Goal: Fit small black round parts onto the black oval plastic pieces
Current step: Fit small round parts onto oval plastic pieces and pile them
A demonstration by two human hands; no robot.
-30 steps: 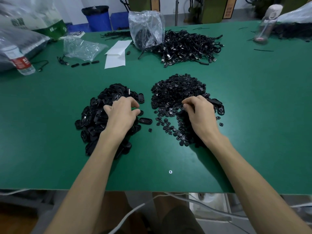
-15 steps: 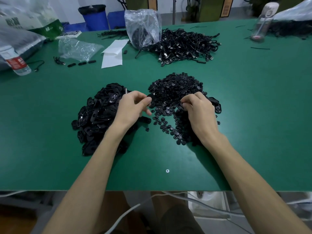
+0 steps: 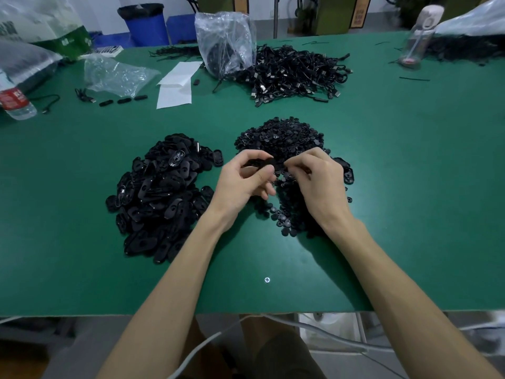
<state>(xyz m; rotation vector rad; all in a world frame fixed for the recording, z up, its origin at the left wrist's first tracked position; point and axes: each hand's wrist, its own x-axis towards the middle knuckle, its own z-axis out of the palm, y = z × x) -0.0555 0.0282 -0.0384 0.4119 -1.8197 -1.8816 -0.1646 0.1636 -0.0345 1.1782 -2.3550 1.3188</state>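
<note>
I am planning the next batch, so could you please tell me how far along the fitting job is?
Done: possibly a few ovals beside the right hand, though fitted parts cannot be confirmed. In hand: the left hand holds one oval piece, and the right hand pinches at its end. Left: a large pile of oval pieces and a heap of round parts.

- My left hand (image 3: pixel 246 179) pinches a black oval piece (image 3: pixel 262 163) between thumb and fingers, above the green desk (image 3: pixel 410 187).
- My right hand (image 3: pixel 317 181) bunches its fingertips just beside that piece; what they hold is too small to tell.
- The pile of oval pieces (image 3: pixel 161 192) lies to the left, and the pile of round parts (image 3: pixel 281 138) under both hands.
</note>
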